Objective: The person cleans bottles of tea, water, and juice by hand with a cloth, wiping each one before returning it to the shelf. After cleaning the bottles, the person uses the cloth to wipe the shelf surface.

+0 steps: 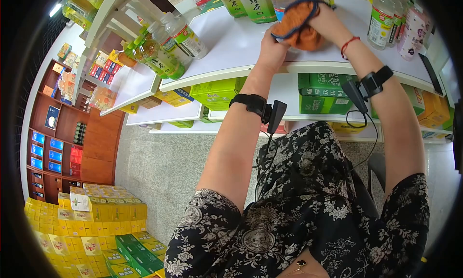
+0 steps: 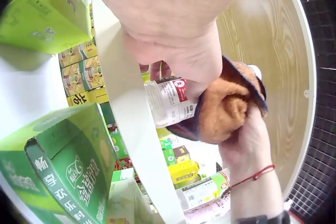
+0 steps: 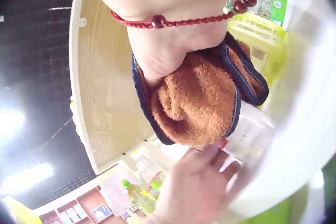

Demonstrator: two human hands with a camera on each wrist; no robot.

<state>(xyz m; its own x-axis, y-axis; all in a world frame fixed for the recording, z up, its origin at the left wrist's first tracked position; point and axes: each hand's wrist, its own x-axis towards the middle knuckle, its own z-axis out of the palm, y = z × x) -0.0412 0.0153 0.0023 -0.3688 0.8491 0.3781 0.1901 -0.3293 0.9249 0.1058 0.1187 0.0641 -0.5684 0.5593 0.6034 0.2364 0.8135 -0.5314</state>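
My left hand [image 1: 272,52] grips a clear plastic bottle [image 2: 169,99] with a white and red label, its fingers curled round the body. An orange towel [image 1: 300,28] with dark blue edging covers part of the bottle. My right hand [image 1: 329,25] holds the towel bunched against it, seen also in the left wrist view as a hand [image 2: 249,142] beneath the cloth. In the right wrist view the bottle's clear body [image 3: 251,133] shows beside the towel. Both hands are over the white shelf [image 1: 226,46], near its front edge.
Clear bottles [image 1: 185,37] and green-tea bottles [image 1: 161,61] stand at the shelf's left. Large green packs [image 1: 258,6] are behind the hands. More bottles [image 1: 381,25], a pink bottle [image 1: 412,33] and a black phone-like slab [image 1: 430,73] sit at right. Green cartons [image 1: 324,92] fill the shelf below.
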